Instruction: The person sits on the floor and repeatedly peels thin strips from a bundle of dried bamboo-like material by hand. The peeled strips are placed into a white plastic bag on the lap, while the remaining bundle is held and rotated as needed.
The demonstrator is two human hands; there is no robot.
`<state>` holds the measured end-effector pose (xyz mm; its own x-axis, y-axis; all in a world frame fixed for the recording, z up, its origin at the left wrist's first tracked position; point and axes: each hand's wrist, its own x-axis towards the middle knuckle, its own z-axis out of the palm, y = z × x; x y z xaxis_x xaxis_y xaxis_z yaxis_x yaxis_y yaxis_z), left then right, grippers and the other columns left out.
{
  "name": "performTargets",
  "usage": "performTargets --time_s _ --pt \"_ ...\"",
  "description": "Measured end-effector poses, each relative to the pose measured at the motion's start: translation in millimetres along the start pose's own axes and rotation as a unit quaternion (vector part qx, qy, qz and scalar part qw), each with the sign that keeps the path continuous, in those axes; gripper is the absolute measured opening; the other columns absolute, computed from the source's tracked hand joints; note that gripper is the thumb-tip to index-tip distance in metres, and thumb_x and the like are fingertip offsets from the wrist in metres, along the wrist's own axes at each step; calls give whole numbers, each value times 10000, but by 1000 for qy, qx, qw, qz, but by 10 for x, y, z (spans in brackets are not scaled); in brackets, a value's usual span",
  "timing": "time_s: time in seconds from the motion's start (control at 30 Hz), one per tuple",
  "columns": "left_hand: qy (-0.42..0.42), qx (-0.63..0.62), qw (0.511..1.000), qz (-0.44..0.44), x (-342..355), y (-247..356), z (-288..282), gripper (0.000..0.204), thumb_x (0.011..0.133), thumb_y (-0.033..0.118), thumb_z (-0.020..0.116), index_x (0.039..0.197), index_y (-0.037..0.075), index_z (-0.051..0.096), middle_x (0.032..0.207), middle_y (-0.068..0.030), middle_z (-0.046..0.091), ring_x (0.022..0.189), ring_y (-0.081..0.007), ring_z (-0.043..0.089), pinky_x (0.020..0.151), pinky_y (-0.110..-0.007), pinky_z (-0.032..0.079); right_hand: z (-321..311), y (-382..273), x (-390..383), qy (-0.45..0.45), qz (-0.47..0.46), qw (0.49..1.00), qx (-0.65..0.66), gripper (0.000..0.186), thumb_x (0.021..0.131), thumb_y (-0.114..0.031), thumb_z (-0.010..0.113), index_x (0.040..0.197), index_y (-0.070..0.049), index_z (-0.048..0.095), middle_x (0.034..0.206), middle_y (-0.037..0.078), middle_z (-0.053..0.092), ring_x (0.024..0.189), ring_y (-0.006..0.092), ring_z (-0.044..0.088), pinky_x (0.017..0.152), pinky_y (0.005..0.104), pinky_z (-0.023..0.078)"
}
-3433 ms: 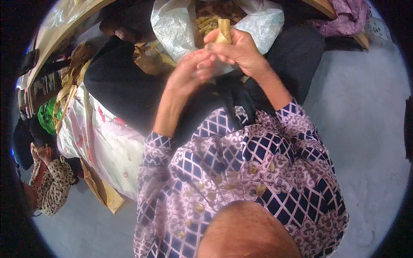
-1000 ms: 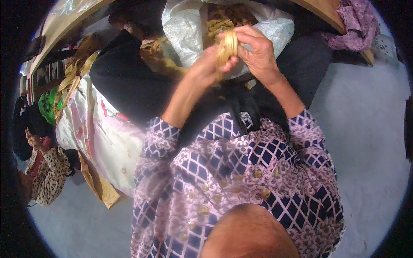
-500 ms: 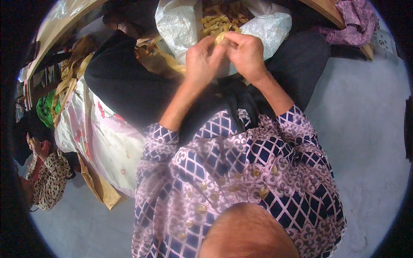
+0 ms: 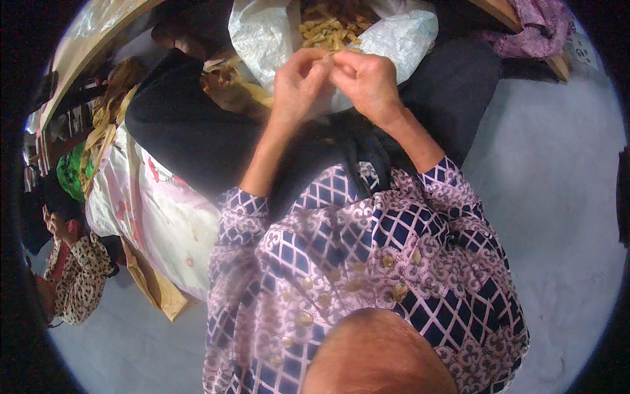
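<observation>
My left hand [image 4: 298, 82] and my right hand [image 4: 369, 82] meet at the fingertips, just over the near edge of a white woven sack [image 4: 401, 43]. Both are closed in a pinch on a small yellowish dried-leaf strip, now almost wholly hidden by the fingers. Behind them, inside the sack, lies a heap of yellow-brown folded dried pieces [image 4: 331, 27]. Loose dried leaf strips [image 4: 236, 88] rest by my left leg, to the left of the sack.
More long dried strips [image 4: 105, 125] hang at the left, near a green bag [image 4: 69, 172]. A white printed sheet [image 4: 177, 226] and brown cardboard [image 4: 154, 285] lie beside me. Another person's spotted sleeve [image 4: 82, 272] shows far left. Purple cloth [image 4: 538, 33] drapes at the upper right.
Both hands have shifted slightly left, still pinched together. The yellow strip that showed between the fingers is now mostly covered. At far left, the other person's hands moved a little.
</observation>
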<state>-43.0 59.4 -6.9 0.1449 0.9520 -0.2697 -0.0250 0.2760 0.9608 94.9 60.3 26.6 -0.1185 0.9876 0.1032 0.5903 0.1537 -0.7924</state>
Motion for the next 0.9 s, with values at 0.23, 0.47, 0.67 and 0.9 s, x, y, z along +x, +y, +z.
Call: performTargets --time_s 0.23,0.47,0.67,0.9 --pt "15 -243 963 -118 -32 128 38 157 819 145 581 929 35 597 698 12 536 535 -35 431 463 -191 364 -4 -90 -78 27 9 994 103 48 735 -70 629 745 -24 626 557 64 555 500 84 519 465 253 414" --pt "-5 -122 986 -111 -225 221 16 201 844 224 588 875 28 614 638 43 478 480 -21 344 405 -169 249 -128 100 115 95 193 891 401 117 804 -84 617 874 7 639 646 -44 524 504 -3 379 447 143 272" --pt "-80 -244 949 -182 -326 71 -149 214 863 241 561 840 33 607 627 56 466 458 -3 320 404 -160 235 -107 179 -56 -40 169 901 397 209 792 -192 652 915 -27 617 700 -41 569 538 2 432 471 152 328" --pt "-76 -217 958 -170 -311 84 -96 212 875 232 541 824 35 600 601 59 444 454 -15 312 409 -174 236 -3 -4 -89 -91 285 813 500 138 752 -115 673 850 -50 600 646 -50 519 499 1 409 425 153 281"
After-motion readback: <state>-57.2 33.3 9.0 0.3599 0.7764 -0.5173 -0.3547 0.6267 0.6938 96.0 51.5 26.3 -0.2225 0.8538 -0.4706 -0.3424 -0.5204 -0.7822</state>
